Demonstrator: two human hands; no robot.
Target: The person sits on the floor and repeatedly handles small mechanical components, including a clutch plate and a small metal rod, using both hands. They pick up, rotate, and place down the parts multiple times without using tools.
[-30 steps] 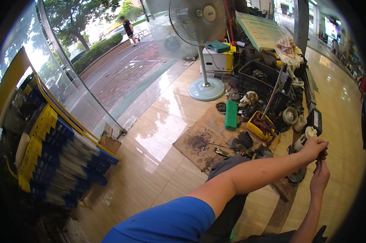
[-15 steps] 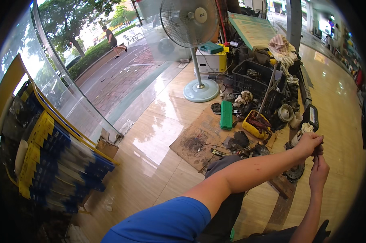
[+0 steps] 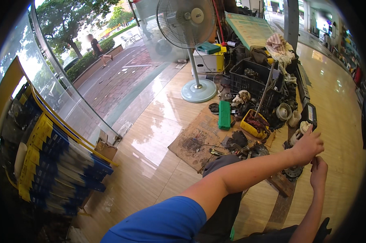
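My left hand (image 3: 307, 148) reaches across to the right, its thumb raised and fingers apart and slightly curled; nothing shows in it. Just below it, my right hand (image 3: 319, 173) is closed with fingertips pinched together upward; whatever they hold is too small to make out. The two hands are close together. Behind them stands a pale cylindrical part (image 3: 304, 128), partly covered by my left hand. Under my hands a round dark metal disc part (image 3: 293, 173) lies near a wooden block (image 3: 281, 185), partly hidden by my left forearm.
Greasy cardboard (image 3: 191, 139) lies on the tiled floor with tools and dark parts. Near it are a green case (image 3: 224, 115), a cut yellow container (image 3: 254, 130), a black crate (image 3: 247, 86) and a standing fan (image 3: 198, 90). A rack of boxes (image 3: 41, 174) stands left. A person (image 3: 96, 48) is outside.
My left hand has loosened, its thumb lifting and fingers spreading away from my right fingertips. My right hand stays about in place. The person outside has shifted left.
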